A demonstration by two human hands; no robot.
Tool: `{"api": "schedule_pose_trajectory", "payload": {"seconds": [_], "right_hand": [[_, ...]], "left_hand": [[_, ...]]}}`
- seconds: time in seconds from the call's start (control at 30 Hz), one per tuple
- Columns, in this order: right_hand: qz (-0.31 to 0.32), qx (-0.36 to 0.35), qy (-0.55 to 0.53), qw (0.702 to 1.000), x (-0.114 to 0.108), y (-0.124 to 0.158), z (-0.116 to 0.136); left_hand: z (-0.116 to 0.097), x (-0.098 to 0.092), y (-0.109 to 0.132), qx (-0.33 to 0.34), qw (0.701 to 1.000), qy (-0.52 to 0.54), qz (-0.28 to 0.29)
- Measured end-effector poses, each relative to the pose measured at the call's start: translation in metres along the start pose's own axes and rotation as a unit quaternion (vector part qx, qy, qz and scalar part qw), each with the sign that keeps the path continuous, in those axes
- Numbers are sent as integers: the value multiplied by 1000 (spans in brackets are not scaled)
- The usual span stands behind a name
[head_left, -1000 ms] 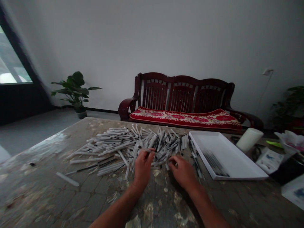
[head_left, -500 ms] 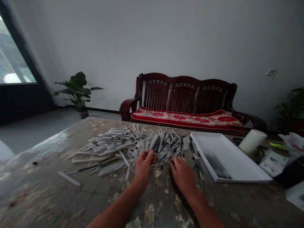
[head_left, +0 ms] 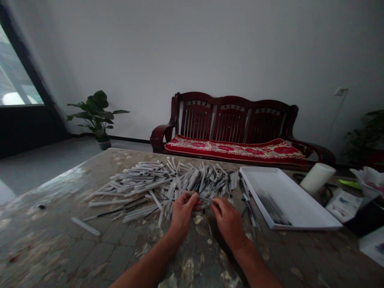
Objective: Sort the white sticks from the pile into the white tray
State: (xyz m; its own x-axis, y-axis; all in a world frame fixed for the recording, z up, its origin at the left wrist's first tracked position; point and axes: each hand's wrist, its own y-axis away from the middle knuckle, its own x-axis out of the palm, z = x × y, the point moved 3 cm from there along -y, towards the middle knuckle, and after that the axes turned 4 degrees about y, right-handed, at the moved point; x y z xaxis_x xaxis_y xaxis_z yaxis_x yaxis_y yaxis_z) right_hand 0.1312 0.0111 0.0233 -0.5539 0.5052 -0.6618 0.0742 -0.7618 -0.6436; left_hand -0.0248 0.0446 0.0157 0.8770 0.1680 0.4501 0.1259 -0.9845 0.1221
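Observation:
My left hand [head_left: 182, 214] and my right hand [head_left: 228, 221] hold a thin white pen barrel [head_left: 198, 196] between them, pinching it near its two ends. Directly beyond my hands lies a loose heap of white pen barrels with black parts [head_left: 168, 186], and my left hand is touching its near edge. A single white barrel [head_left: 85, 226] lies apart on the worn, mottled tabletop [head_left: 54, 236]. To the right of my right hand stands a white rectangular tray [head_left: 288, 204], holding several dark slender pens [head_left: 273, 208].
A white cylinder [head_left: 317, 178] stands behind the tray. Printed papers [head_left: 343, 206] and a bowl of crumpled paper [head_left: 367, 180] sit at the right table edge. Beyond the table are a dark wooden bench with a red cushion [head_left: 235, 146] and a potted plant [head_left: 97, 118].
Both hands have come together and lifted a white pen barrel from the heap. The view has shifted slightly, and the heap's near edge looks little changed.

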Motion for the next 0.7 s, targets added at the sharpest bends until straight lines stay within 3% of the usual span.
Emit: {"api": "schedule_pose_trajectory", "payload": {"seconds": [0.2,0.3,0.47,0.6,0.7], "right_hand": [[-52,-38,-40,997,-1,1,-3],[-54,-26,-76,995,-3,1,-5],[1,83,-145,986,-2,-2,-8],[61,193,-191,960,1,-4,-10],[90,230,-226,942,2,-7,-9]], "left_hand": [[0,2,4,-18,1000,1,8],[-1,4,3,-11,1000,11,25],[-5,5,2,14,998,1,61],[-5,5,0,16,997,-10,74],[-1,4,-2,15,997,-8,71]]}}
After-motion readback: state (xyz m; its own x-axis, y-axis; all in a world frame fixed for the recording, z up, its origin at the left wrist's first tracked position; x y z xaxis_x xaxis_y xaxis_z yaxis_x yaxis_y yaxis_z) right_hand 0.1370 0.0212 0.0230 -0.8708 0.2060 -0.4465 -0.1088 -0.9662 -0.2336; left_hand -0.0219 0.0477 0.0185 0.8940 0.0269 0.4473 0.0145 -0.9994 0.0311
